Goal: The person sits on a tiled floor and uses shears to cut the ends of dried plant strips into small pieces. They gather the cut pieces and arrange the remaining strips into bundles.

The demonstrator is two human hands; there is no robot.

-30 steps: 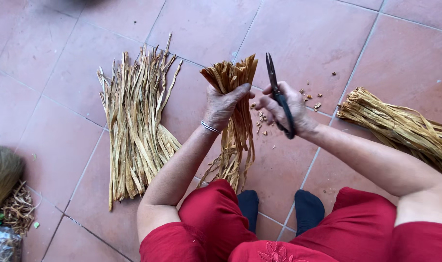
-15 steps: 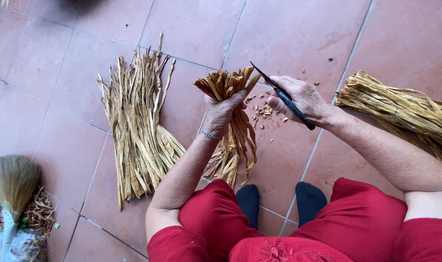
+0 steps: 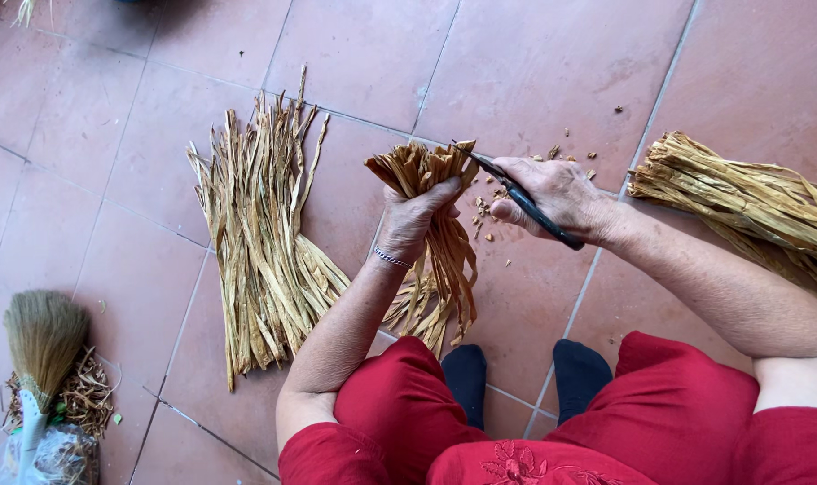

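Head view, looking down at a tiled floor (image 3: 552, 72).

Counts: 2 hands, 1 pair of scissors, 3 lots of dried strips, 1 broom, 2 dark socks.

- Left hand (image 3: 416, 214) is clamped round the held bundle (image 3: 431, 242) just below its top; bundle stands roughly upright, centre of scene, lower ends splayed on the floor near the knees.
- Right hand (image 3: 552, 193) is closed through the scissors (image 3: 521, 199) handles. Blades point left and touch the bundle's top edge. Can't tell how far the blades are apart.
- Loose pile (image 3: 260, 242) lies flat on the floor left of the bundle, just beside it, fanned toward the near side.
- Second pile (image 3: 741, 202) lies at the right edge, behind the right forearm, partly out of frame.
- Small trimmings (image 3: 489, 216) are scattered on the floor between the hands and a few farther out.
- Broom (image 3: 40, 346) sits near left, bristles up, on a heap of scraps (image 3: 85, 395).
- Socks (image 3: 521, 377) and red clothing (image 3: 552, 431) are at the near edge.

Versus 0.5 s ago: scissors were angled up-left, blades clear of the bundle; now they lie flatter and meet the bundle top. Left-hand grip unchanged. Piles and broom unchanged on the floor.
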